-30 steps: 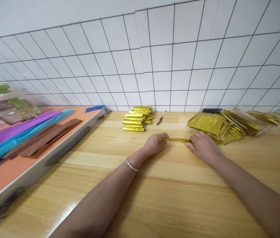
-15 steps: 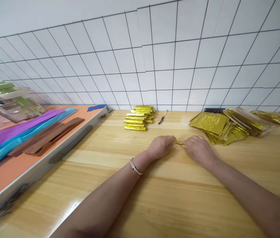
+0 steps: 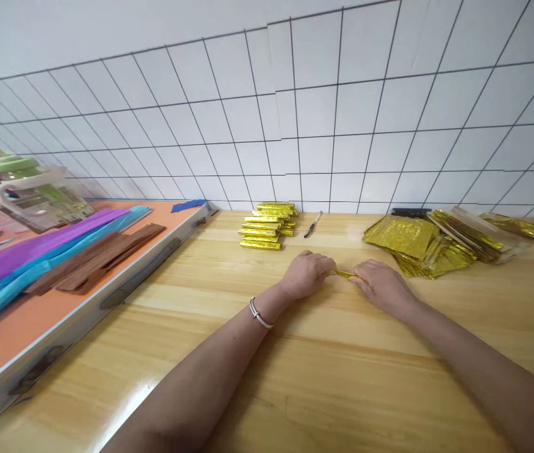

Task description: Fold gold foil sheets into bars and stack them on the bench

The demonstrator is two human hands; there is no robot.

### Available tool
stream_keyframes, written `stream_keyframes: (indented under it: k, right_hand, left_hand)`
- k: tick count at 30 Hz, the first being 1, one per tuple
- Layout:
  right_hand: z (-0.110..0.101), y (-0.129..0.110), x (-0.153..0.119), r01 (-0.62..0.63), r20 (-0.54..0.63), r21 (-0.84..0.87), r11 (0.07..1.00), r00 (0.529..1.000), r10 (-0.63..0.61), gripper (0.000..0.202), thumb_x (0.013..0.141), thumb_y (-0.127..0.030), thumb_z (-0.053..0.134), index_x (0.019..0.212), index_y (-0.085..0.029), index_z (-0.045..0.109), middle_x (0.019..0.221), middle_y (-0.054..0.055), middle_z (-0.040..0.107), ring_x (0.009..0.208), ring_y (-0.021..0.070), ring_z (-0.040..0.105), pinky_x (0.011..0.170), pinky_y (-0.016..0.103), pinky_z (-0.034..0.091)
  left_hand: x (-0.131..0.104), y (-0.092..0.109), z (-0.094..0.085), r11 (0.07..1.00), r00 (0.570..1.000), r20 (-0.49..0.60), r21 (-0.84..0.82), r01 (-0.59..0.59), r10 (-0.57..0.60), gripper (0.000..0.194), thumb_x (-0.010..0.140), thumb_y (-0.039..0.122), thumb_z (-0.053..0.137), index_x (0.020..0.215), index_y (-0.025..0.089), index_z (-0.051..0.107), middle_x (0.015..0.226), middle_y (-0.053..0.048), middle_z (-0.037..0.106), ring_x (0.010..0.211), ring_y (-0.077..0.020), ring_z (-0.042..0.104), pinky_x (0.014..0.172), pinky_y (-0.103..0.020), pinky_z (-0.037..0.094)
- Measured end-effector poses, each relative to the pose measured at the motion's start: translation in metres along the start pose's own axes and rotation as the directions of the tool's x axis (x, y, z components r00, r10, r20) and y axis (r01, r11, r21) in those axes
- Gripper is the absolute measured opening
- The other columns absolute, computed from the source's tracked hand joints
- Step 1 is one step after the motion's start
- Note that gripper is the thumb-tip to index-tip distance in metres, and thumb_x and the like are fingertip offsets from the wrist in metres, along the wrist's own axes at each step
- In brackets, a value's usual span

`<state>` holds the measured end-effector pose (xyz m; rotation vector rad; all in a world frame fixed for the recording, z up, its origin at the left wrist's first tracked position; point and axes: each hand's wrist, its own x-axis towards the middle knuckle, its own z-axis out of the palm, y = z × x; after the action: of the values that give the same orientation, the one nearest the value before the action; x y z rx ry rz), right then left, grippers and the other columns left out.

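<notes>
A narrow folded strip of gold foil paper (image 3: 344, 274) stretches between my two hands, low over the wooden table (image 3: 323, 390). My left hand (image 3: 308, 275) pinches its left end, and my right hand (image 3: 381, 286) grips the right end; both ends are covered by fingers. Beyond my left hand lies a stack of folded gold foil strips (image 3: 267, 225). To the right, past my right hand, flat gold foil sheets (image 3: 403, 238) are spread in a loose pile.
A pen (image 3: 313, 224) lies near the tiled wall (image 3: 314, 113). On the left, an orange-topped board (image 3: 120, 277) carries brown crepe paper (image 3: 106, 255), purple and blue strips, and a clear jug (image 3: 43, 198) with a green lid. A black object (image 3: 411, 212) sits behind the sheets.
The view has shifted slightly. My hands have moved a little apart, so slightly more of the gold strip shows between them. Both still hold it.
</notes>
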<state>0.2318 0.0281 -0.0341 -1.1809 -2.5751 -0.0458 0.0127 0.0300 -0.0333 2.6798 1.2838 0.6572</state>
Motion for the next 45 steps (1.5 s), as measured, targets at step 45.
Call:
stream_keyframes:
  k: [45]
  right_hand:
    - [0.005,0.029,-0.01,-0.039,-0.07,0.112,0.993,0.996,0.047,0.029,0.089,-0.031,0.038,0.1,-0.024,0.064,0.093,0.005,0.07,0.086,0.0195,0.062,0.073,0.029,0.046]
  left_hand:
    - [-0.006,-0.024,-0.003,0.846,0.971,0.017,-0.488,0.216,-0.238,0.014,0.083,0.026,0.049,0.077,0.017,0.058,0.061,0.003,0.058,0.054,-0.0085,0.05,0.054,-0.018,0.038]
